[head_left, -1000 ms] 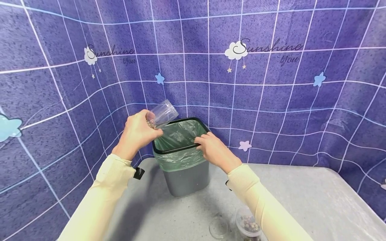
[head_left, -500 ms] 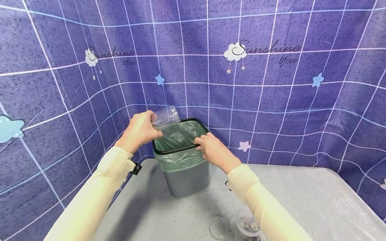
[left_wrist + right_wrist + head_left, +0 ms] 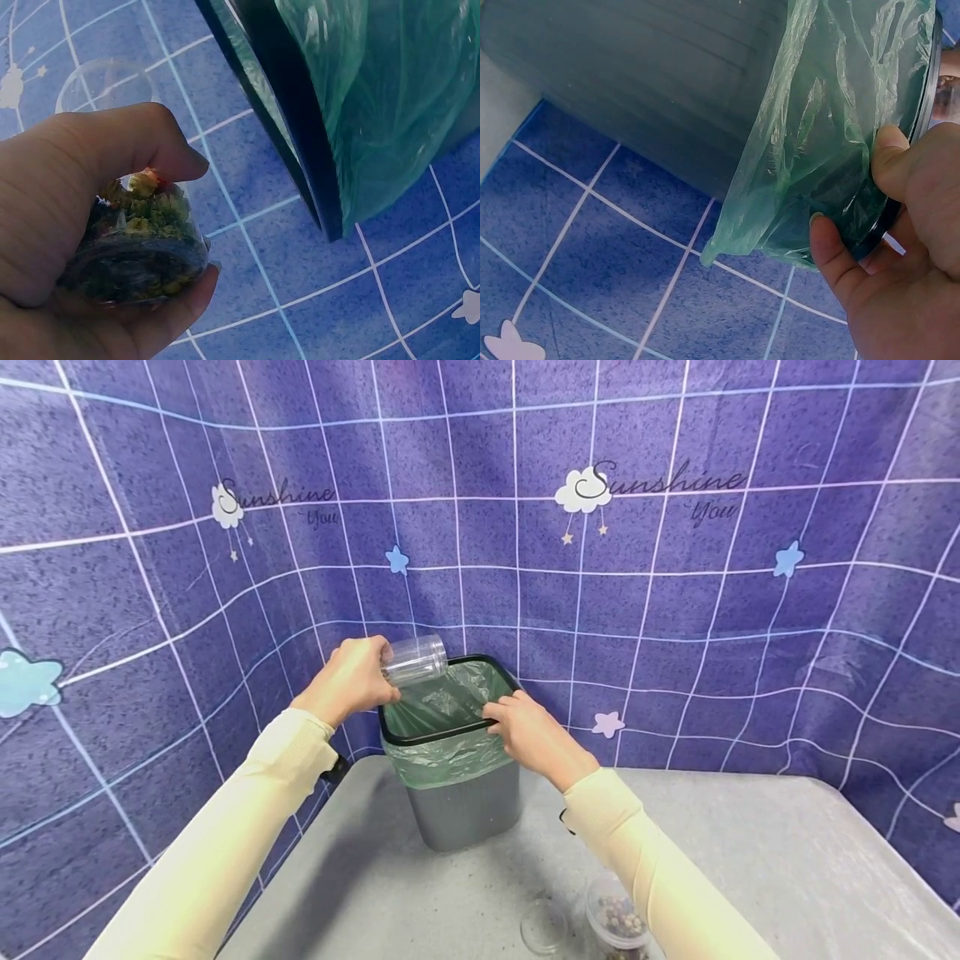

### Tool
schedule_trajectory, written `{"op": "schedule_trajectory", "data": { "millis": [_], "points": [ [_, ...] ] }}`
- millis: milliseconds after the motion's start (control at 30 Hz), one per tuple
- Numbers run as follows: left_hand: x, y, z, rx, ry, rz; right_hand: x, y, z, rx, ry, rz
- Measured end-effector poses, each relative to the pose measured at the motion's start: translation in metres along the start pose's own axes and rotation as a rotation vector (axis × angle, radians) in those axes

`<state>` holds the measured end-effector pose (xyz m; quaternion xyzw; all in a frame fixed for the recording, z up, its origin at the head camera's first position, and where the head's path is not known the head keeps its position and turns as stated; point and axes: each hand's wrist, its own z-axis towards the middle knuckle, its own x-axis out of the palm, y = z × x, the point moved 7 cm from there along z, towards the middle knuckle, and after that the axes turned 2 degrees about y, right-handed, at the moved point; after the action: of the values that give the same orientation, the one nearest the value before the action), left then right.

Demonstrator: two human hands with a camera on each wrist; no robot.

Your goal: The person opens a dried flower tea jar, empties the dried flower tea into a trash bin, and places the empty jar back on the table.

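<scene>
My left hand (image 3: 348, 681) grips a clear plastic jar (image 3: 416, 660) around its base. The jar lies almost on its side, its mouth pointing right over the bin's left part. Through its wall in the left wrist view, dried plant bits (image 3: 157, 214), green and yellowish with a reddish piece, sit near the base. A grey trash bin (image 3: 465, 810) stands tilted slightly, lined with a green trash bag (image 3: 442, 764) folded over under a black rim (image 3: 442, 732). At the rim's right front corner, my right hand (image 3: 536, 735) pinches rim and bag between thumb and fingers.
On the grey tabletop (image 3: 720, 852), a round clear lid (image 3: 543, 928) lies near the front. Beside it stands a clear jar (image 3: 618, 914) with small multicoloured dried pieces, partly behind the right sleeve. A purple grid-patterned cloth (image 3: 675, 652) hangs behind and at left.
The left hand has lowered the jar's mouth and tipped it from slanting upward to nearly level, moving slightly right. The right hand stays on the rim.
</scene>
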<state>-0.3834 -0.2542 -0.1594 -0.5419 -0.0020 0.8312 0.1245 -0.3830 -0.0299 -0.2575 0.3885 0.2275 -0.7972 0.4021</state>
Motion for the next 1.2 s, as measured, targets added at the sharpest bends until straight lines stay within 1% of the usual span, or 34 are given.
{"op": "schedule_trajectory", "data": {
  "millis": [167, 367, 533, 633, 767, 933, 1067, 1200],
  "points": [
    [0.002, 0.002, 0.005, 0.024, 0.014, 0.021, 0.001, 0.000, 0.000, 0.001, -0.004, 0.001],
    [0.003, 0.003, 0.009, 0.037, 0.043, 0.041, 0.000, 0.001, 0.001, -0.007, -0.004, -0.012],
    [0.007, 0.002, 0.012, 0.075, 0.065, 0.076, -0.001, 0.001, -0.001, -0.008, -0.010, -0.009],
    [0.008, 0.000, 0.014, 0.097, 0.061, 0.091, 0.000, 0.001, -0.001, -0.015, -0.015, -0.010],
    [0.008, -0.002, 0.018, 0.113, 0.056, 0.084, 0.000, 0.000, -0.001, -0.011, -0.004, -0.008],
    [0.011, -0.004, 0.021, 0.122, 0.072, 0.092, 0.001, -0.002, -0.001, 0.012, 0.020, -0.001],
    [0.012, -0.004, 0.022, 0.122, 0.081, 0.107, 0.001, -0.001, -0.001, 0.006, 0.021, -0.004],
    [0.011, -0.006, 0.022, 0.142, 0.084, 0.117, 0.001, -0.001, -0.001, 0.002, 0.020, -0.005]
  ]
}}
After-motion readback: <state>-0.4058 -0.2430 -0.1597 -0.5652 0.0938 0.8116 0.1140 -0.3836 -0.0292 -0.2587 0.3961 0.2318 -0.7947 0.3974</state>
